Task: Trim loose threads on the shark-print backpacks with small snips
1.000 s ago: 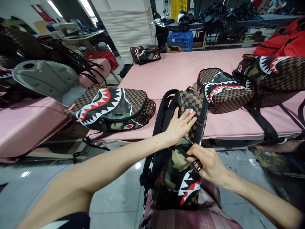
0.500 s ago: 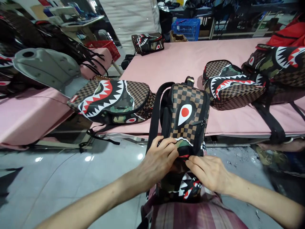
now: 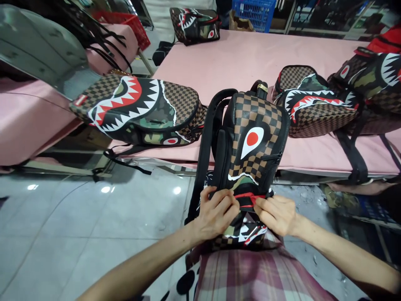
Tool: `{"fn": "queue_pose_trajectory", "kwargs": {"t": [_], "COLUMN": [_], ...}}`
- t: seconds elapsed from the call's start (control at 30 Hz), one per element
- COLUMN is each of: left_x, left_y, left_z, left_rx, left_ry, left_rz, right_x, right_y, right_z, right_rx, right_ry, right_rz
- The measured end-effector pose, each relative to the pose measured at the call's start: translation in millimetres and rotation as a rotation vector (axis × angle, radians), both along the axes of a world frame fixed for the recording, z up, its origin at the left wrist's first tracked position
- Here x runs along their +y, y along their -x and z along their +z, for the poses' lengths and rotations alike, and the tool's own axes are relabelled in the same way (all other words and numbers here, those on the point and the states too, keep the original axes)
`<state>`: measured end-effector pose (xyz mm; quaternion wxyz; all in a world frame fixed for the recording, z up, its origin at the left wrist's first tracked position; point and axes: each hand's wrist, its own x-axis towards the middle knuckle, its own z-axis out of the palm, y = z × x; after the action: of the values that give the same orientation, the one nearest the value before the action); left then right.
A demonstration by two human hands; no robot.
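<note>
A brown-and-black checkered backpack (image 3: 260,113) with a red-and-white eye stands on my lap, leaning on the table's front edge. My left hand (image 3: 217,211) is closed on the near edge of its side pocket, fingers curled. Opposite it, my right hand (image 3: 277,214) pinches the red lining (image 3: 250,200) at the pocket's mouth. Between the hands the pocket gapes, showing red edging and a dark inside. Below, the shark-teeth print (image 3: 247,232) is creased. A black shoulder strap (image 3: 205,142) hangs along the backpack's left side.
On the pink table (image 3: 250,54) lie a shark-print backpack (image 3: 140,108) at left, another (image 3: 319,104) at right, and a smaller-looking one (image 3: 196,26) at the back. A grey open shell (image 3: 40,46) rises at far left. Blue (image 3: 253,12) and red (image 3: 125,25) crates are beyond.
The pocket's mouth has been pulled wider, and more red lining shows between my hands. My right hand has shifted slightly right. The view has tilted downward.
</note>
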<state>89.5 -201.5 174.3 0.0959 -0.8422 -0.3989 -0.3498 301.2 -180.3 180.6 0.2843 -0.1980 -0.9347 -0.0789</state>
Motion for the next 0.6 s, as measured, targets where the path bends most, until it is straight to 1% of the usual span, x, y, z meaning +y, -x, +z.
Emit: {"fn": "queue_pose_trajectory", "kwargs": {"t": [0.1, 0.2, 0.27, 0.37, 0.43, 0.5, 0.6], "left_x": [-2.0, -4.9, -5.8, -4.2, -1.7, 0.7, 2.2], "left_y": [6.1, 13.6, 18.0, 21.4, 22.0, 22.1, 21.5], "left_z": [-3.6, -7.9, -7.6, -1.7, 2.4, 3.7, -0.3], "left_rx": [-0.054, -0.124, -0.142, -0.161, -0.163, -0.17, -0.197], "left_ry": [0.018, 0.046, 0.078, 0.157, 0.178, 0.15, 0.104], "left_rz": [-0.002, -0.055, -0.08, -0.078, -0.093, -0.111, -0.143], "right_x": [2.6, 4.3, 4.6, 4.1, 3.2, 1.9, -0.3], "right_y": [2.1, 3.5, 4.9, 9.1, 13.4, 18.5, 25.0], "right_z": [1.3, 4.1, 6.2, 10.8, 15.1, 19.6, 24.3], "right_rx": [0.01, 0.008, -0.003, -0.031, -0.064, -0.104, -0.165], "right_ry": [0.021, 0.054, 0.077, 0.107, 0.116, 0.119, 0.112], "right_rz": [0.033, 0.055, 0.051, 0.007, -0.039, -0.103, -0.196]}}
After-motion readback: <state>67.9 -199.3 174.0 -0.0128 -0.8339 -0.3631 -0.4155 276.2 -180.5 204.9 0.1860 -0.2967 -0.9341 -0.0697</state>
